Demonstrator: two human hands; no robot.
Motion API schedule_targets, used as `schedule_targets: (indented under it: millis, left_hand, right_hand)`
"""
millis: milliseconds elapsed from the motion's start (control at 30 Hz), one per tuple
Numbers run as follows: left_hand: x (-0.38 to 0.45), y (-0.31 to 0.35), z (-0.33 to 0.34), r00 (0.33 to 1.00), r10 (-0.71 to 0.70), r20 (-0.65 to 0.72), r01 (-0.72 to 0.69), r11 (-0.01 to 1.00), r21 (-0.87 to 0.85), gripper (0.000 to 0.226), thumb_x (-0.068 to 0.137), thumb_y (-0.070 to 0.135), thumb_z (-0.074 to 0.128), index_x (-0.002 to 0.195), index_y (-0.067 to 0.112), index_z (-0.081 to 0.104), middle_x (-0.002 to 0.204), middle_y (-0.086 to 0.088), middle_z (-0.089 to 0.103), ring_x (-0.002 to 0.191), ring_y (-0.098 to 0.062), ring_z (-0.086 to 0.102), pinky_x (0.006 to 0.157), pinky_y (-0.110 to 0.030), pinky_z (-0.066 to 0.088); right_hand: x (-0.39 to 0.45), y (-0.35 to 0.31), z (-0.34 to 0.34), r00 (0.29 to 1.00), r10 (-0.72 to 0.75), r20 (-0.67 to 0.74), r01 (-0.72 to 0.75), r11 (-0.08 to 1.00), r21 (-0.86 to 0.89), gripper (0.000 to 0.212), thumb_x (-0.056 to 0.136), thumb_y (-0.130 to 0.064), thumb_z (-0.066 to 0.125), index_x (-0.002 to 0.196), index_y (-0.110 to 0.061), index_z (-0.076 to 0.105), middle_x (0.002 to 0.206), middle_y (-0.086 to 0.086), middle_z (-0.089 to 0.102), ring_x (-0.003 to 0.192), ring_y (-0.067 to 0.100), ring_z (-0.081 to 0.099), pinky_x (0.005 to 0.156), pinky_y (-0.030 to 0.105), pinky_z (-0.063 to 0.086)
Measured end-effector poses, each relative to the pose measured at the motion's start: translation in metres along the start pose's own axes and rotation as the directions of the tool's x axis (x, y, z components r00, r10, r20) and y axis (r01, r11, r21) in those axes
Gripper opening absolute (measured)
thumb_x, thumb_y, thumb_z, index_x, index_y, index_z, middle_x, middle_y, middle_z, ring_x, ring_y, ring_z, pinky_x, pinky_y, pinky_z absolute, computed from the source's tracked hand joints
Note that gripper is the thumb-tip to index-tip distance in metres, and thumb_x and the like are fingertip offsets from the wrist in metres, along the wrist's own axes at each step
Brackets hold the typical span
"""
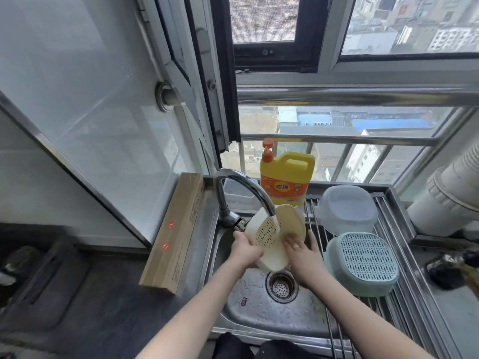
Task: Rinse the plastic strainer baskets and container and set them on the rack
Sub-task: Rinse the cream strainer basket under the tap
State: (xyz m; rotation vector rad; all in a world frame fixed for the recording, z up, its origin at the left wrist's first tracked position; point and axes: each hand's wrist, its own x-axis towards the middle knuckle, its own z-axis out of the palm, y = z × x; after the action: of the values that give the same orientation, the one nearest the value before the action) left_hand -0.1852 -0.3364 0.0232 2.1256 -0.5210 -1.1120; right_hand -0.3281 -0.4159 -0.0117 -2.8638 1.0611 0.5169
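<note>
My left hand [245, 248] grips a cream plastic strainer basket [267, 233] under the spout of the faucet [242, 189], above the steel sink [259, 314]. Beside it, my right hand [302, 251] lies flat against a cream bowl-shaped container [289, 220] that is tilted on edge and touches the basket. On the roll-up rack [404, 294] to the right, a pale green strainer basket [363, 260] lies upside down. Behind it sits a clear plastic container [347, 211], also overturned.
A yellow dish soap bottle [286, 177] stands on the ledge behind the faucet. A long cardboard box [178, 229] leans along the sink's left rim. The drain strainer [282, 286] sits under my hands. White ducting [448, 195] fills the right corner.
</note>
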Motion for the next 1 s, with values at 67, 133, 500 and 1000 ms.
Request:
schedule_targets:
  millis: [67, 133, 500, 1000]
  left_hand:
    - [0.002, -0.001, 0.001, 0.998, -0.055, 0.037, 0.058, 0.995, -0.08, 0.044, 0.077, 0.001, 0.058, 0.112, 0.006, 0.03, 0.106, -0.007, 0.049, 0.104, -0.025, 0.055, 0.079, -0.045, 0.058]
    - [0.003, -0.002, 0.002, 0.996, -0.085, 0.036, 0.089, 0.99, -0.109, 0.042, 0.078, -0.001, 0.056, 0.111, 0.004, 0.03, 0.095, -0.005, 0.046, 0.1, -0.026, 0.056, 0.069, -0.042, 0.059]
    - [0.009, -0.005, -0.004, 0.996, -0.088, 0.014, 0.088, 0.995, -0.041, 0.041, 0.079, 0.0, 0.058, 0.105, 0.006, 0.027, 0.099, -0.008, 0.048, 0.097, -0.023, 0.057, 0.054, -0.031, 0.056]
    - [0.006, -0.007, -0.001, 0.998, 0.013, 0.062, -0.011, 0.999, -0.042, 0.045, 0.079, 0.004, 0.061, 0.115, 0.008, 0.033, 0.11, -0.009, 0.05, 0.103, -0.025, 0.056, 0.07, -0.032, 0.055]
  right_hand:
    - [0.001, -0.007, -0.004, 0.999, -0.023, 0.049, 0.024, 0.999, -0.033, 0.075, 0.09, -0.028, 0.049, 0.152, -0.012, 0.009, 0.159, 0.008, 0.016, 0.148, 0.021, 0.003, 0.103, 0.059, -0.028]
    - [-0.002, -0.022, -0.007, 0.971, -0.182, 0.157, 0.178, 0.983, 0.036, 0.07, 0.089, -0.022, 0.05, 0.15, -0.012, 0.019, 0.157, 0.009, 0.024, 0.146, 0.021, 0.014, 0.113, 0.055, -0.014]
    - [-0.002, -0.025, -0.003, 0.937, -0.296, 0.185, 0.278, 0.953, 0.118, 0.071, 0.092, -0.018, 0.049, 0.152, -0.011, 0.013, 0.158, 0.01, 0.019, 0.146, 0.023, 0.016, 0.119, 0.037, 0.007]
    - [-0.002, -0.005, -0.024, 0.988, 0.068, 0.138, -0.149, 0.213, 0.966, 0.056, 0.083, -0.004, 0.053, 0.134, -0.024, 0.041, 0.121, 0.003, 0.058, 0.107, 0.02, 0.057, 0.097, 0.038, 0.047]
